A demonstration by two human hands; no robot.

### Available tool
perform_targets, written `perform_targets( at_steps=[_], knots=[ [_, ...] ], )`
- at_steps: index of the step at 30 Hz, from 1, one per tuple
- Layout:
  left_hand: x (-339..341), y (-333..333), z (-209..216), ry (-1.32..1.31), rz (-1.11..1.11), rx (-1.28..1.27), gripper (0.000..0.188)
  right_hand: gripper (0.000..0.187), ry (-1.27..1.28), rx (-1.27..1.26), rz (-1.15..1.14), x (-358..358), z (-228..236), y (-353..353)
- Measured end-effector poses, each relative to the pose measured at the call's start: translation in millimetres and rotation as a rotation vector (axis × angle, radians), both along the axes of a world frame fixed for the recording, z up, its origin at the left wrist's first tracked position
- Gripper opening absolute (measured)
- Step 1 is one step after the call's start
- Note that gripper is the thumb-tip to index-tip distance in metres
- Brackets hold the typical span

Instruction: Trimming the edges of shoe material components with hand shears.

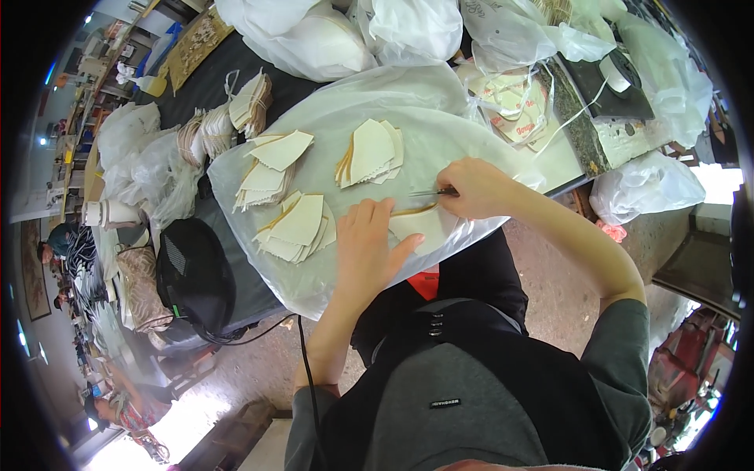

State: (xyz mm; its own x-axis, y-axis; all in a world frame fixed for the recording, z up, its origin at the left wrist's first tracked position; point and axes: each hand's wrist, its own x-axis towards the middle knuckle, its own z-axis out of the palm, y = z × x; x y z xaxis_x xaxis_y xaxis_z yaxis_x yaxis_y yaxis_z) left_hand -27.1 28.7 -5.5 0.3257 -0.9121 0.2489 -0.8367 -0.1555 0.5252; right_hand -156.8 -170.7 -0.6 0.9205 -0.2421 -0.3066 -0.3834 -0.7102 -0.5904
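Observation:
My left hand [367,243] lies palm down on the plastic sheet, fingers stretched out and thumb apart. Beside its thumb is a cream cut piece [412,223] with a tan edge. In my closed right hand [481,188] is a slim pointed metal tool [426,192] that looks like small scissors; its tip points left above that piece, and its handle is mostly hidden. Fanned stacks of similar cream pieces lie to the left: one stack [371,154] beyond my hands, another stack [297,228] by my left wrist, and further stacks [263,182] farther left.
A translucent plastic sheet [330,110] covers the table and hangs over its near edge. Stuffed white plastic bags [416,31] line the far side. Tied bundles [250,104] and a black mesh-backed bag [195,267] sit left. A tape roll [615,74] rests at far right.

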Motion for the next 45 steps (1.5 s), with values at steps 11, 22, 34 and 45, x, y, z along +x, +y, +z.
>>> perform_targets(
  at_steps=[11, 22, 34, 45],
  knots=[
    [6, 10, 23, 1.181, 0.004, 0.122, 0.016, 0.021, -0.723, 0.023, -0.534, -68, 34, 60],
    [-1, 25, 23, 1.341, -0.011, 0.011, 0.021, 0.014, -0.601, 0.398, -0.567, -88, 18, 100],
    [-3, 32, 24, 1.415, -0.002, 0.01, 0.022, 0.015, -0.648, 0.528, -0.526, -63, 13, 101],
    [-3, 32, 20, 1.45, -0.03, 0.004, 0.021, 0.017, -0.648, 0.53, -0.548, -57, 12, 100]
  ],
)
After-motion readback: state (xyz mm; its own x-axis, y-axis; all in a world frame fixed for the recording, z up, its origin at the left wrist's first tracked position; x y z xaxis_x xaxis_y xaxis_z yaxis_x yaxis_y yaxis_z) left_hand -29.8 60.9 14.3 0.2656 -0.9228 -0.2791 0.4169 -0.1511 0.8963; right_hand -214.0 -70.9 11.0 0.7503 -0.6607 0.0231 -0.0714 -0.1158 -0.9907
